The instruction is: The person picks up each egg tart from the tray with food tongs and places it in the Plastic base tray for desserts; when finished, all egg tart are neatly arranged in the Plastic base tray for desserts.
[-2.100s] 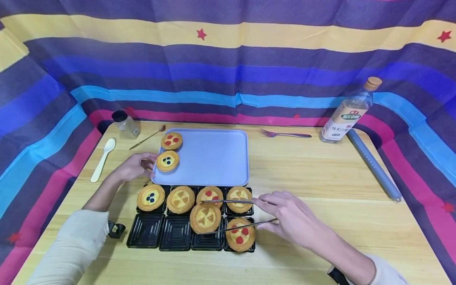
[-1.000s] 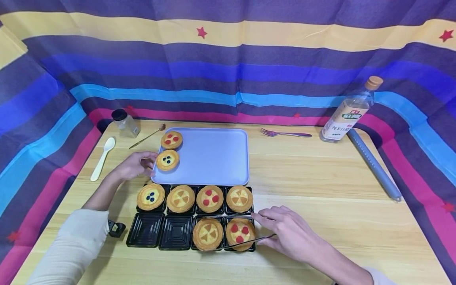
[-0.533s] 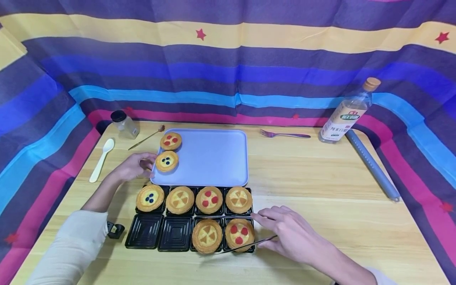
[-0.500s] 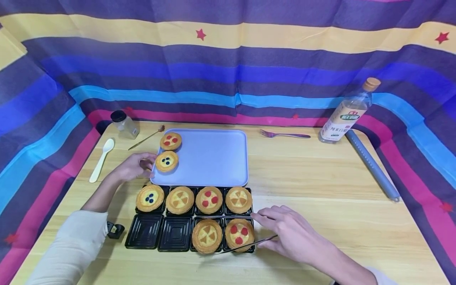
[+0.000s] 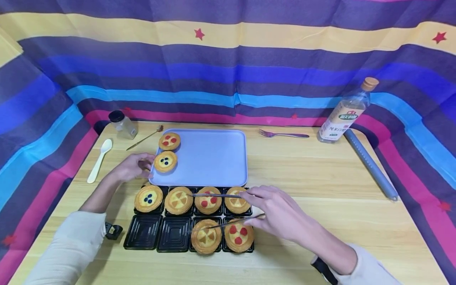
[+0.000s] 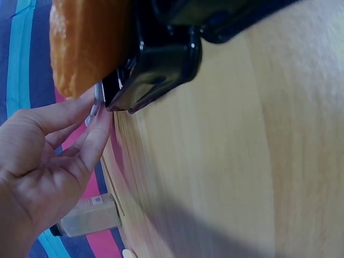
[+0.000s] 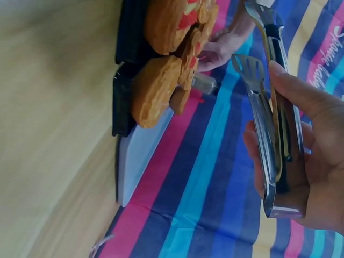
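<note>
Head view: the right grip holds silver metal tongs between thumb and fingers, their arms spread and pointing leftward above black square plastic trays. Beyond the tips and to the left, a round golden tart with three blue berries sits on the lavender rectangular tray, nearer the left grip, which pinches that tray's rim.

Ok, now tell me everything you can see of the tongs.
The tongs are shiny and silver, apparently metal: two long arms joined by a squared bend, with slotted, fork-like ends. The ends stand apart with nothing between them. The right grip holds the tongs, thumb on one arm, above the tarts and apparently clear of them. In the head view the nearer tip is blurred.
</note>
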The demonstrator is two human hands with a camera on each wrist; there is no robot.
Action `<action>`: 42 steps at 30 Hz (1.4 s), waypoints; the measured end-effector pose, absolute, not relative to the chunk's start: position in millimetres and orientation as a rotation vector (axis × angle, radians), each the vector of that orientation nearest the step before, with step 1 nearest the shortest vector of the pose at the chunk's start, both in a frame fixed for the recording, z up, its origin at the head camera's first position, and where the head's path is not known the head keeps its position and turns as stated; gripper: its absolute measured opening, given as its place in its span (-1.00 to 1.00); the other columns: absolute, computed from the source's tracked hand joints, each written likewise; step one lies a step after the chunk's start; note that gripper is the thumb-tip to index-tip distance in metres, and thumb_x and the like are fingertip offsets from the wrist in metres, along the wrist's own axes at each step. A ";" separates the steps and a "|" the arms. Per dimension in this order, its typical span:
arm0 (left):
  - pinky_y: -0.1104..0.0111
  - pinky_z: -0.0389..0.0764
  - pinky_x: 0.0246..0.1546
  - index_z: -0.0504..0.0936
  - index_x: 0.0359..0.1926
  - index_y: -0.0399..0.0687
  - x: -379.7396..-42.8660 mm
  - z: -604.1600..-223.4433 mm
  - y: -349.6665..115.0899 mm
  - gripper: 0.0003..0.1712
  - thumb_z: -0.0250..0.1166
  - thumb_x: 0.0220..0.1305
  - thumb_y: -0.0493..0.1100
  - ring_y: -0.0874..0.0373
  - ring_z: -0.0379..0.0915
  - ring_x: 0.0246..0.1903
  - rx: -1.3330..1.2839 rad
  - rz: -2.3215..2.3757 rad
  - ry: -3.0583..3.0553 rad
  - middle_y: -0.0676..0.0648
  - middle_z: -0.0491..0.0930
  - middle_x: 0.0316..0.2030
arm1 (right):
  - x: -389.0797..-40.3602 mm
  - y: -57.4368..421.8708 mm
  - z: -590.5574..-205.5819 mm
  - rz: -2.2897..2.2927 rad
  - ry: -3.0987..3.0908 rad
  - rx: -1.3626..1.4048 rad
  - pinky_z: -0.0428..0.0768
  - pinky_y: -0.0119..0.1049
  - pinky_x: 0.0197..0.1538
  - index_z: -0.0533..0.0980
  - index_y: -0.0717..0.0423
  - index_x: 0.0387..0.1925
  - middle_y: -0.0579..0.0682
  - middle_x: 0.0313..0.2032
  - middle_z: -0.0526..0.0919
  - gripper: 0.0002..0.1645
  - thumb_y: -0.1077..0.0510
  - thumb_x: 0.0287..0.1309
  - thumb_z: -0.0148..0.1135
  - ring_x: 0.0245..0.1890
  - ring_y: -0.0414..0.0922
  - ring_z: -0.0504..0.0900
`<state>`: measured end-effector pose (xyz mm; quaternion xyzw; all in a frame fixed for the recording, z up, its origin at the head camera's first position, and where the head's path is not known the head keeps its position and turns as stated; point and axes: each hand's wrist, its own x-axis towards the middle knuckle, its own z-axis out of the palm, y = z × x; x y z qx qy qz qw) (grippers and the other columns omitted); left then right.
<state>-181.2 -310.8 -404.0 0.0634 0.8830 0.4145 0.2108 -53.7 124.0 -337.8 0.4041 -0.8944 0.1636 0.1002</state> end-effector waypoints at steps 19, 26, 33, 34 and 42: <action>0.45 0.62 -0.25 0.26 0.28 -0.46 -181.0 -404.3 -309.9 -0.22 0.32 -0.02 -0.49 -0.05 0.52 -0.09 0.152 1.158 2.453 -0.41 0.43 0.05 | -138.5 64.3 -347.7 0.307 -2.692 1.060 0.65 -0.30 -0.13 0.57 0.11 0.06 0.00 -0.11 0.68 -0.28 -0.17 -0.13 0.46 -0.18 -0.11 0.67; 0.45 0.62 -0.26 0.24 0.28 -0.46 -181.1 -403.5 -311.1 -0.21 0.31 -0.02 -0.49 -0.07 0.51 -0.08 0.150 1.161 2.448 -0.42 0.41 0.07 | -159.9 40.1 -355.7 0.208 -2.738 1.074 0.63 -0.27 -0.15 0.55 0.12 0.06 0.00 -0.12 0.66 -0.30 -0.15 -0.11 0.45 -0.21 -0.09 0.65; 0.45 0.63 -0.27 0.25 0.28 -0.46 -181.7 -405.2 -312.9 -0.22 0.31 -0.02 -0.50 0.02 0.52 -0.12 0.149 1.179 2.438 -0.42 0.40 0.07 | -171.1 18.3 -355.0 0.158 -2.820 1.062 0.63 -0.23 -0.15 0.54 0.14 0.07 0.02 -0.13 0.65 -0.30 -0.16 -0.07 0.42 -0.23 -0.05 0.64; 0.45 0.63 -0.27 0.25 0.28 -0.45 -181.7 -405.2 -313.0 -0.22 0.31 -0.02 -0.49 0.03 0.51 -0.12 0.153 1.181 2.437 -0.42 0.39 0.07 | -172.3 15.7 -354.8 0.132 -2.832 1.058 0.63 -0.24 -0.15 0.54 0.13 0.07 0.01 -0.13 0.65 -0.30 -0.18 -0.06 0.41 -0.23 -0.06 0.64; 0.46 0.62 -0.28 0.23 0.27 -0.47 -182.1 -404.5 -312.1 -0.23 0.30 -0.01 -0.51 0.01 0.50 -0.12 0.157 1.194 2.426 -0.42 0.38 0.07 | -179.5 0.7 -356.6 -0.003 -2.875 1.052 0.64 -0.28 -0.19 0.55 0.10 0.05 -0.02 -0.12 0.65 -0.30 -0.24 -0.04 0.36 -0.25 -0.08 0.64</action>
